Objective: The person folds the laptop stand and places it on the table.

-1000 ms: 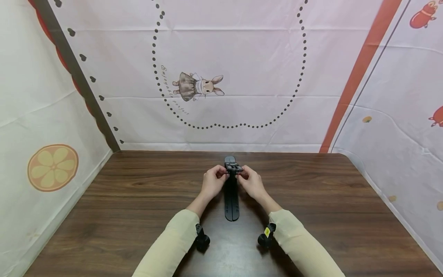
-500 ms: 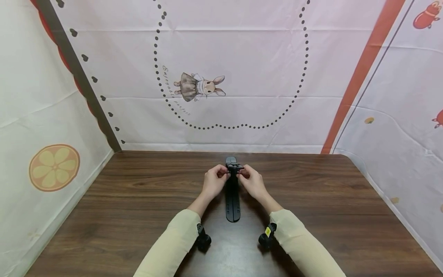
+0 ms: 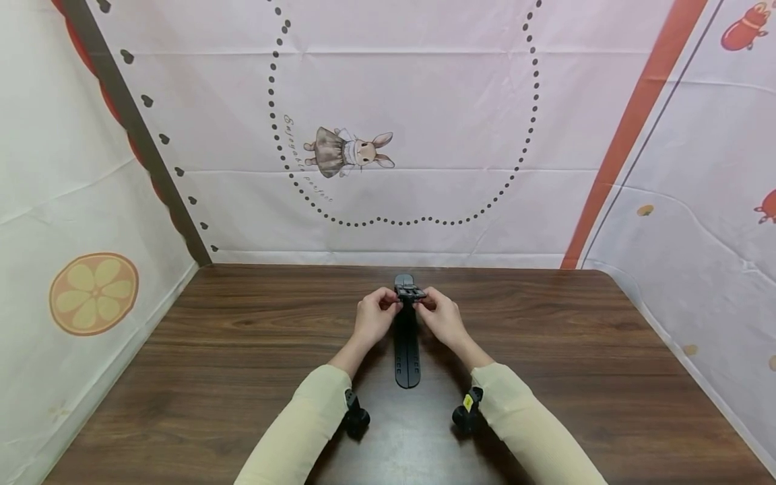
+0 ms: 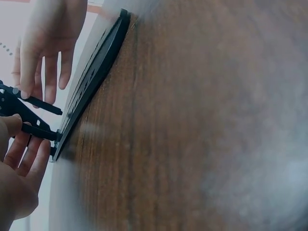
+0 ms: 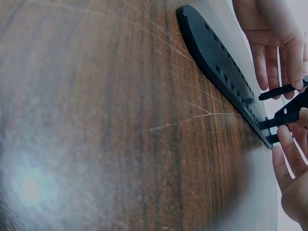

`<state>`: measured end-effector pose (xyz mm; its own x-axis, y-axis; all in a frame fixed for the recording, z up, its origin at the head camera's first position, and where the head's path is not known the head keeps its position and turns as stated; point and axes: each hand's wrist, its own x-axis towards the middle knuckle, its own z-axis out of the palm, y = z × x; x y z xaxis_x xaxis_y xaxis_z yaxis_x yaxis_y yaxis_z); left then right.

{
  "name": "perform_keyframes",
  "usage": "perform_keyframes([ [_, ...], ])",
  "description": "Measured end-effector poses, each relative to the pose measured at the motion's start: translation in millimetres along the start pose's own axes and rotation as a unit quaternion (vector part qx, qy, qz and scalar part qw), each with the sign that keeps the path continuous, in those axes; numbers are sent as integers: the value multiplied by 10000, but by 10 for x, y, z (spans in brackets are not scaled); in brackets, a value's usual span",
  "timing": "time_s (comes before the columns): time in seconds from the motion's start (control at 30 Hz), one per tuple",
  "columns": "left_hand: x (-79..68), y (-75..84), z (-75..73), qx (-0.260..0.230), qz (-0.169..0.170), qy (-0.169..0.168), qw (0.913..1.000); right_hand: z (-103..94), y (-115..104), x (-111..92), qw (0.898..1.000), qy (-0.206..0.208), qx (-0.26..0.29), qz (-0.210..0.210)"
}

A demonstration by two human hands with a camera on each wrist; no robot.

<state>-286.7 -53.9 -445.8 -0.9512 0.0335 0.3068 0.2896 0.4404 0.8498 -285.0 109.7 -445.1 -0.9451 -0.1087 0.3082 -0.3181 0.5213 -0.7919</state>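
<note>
A black folding stand [image 3: 407, 350] with a long, round-ended flat base lies on the table, pointing away from the person. Near its far end a hinged bracket [image 3: 409, 292] rises from the base. From the left side, the left hand [image 3: 372, 318] pinches the bracket between thumb and fingers. The right hand [image 3: 442, 319] pinches the opposite side the same way. In the left wrist view, thin black arms [image 4: 41, 132] of the bracket sit at the fingertips of both hands. The right wrist view shows slots along the base [image 5: 216, 62]; part of the bracket is cut off there.
The brown wood-grain table [image 3: 254, 323] spreads out on both sides of the stand. Behind it hangs a printed white cloth [image 3: 436, 135], with more cloth at left and right. A small black wrist camera [image 3: 355, 419] is strapped at the left sleeve, another [image 3: 465, 419] at the right.
The head view shifts very slightly. Both hands keep hold of the bracket in the same place, with hardly any visible motion.
</note>
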Motion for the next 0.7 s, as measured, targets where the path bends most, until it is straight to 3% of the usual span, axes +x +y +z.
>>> perform_keyframes([
  [0.7,58,18,2,38,-24,28,10000,-62,-22,29,9997,-63,-219,-105],
])
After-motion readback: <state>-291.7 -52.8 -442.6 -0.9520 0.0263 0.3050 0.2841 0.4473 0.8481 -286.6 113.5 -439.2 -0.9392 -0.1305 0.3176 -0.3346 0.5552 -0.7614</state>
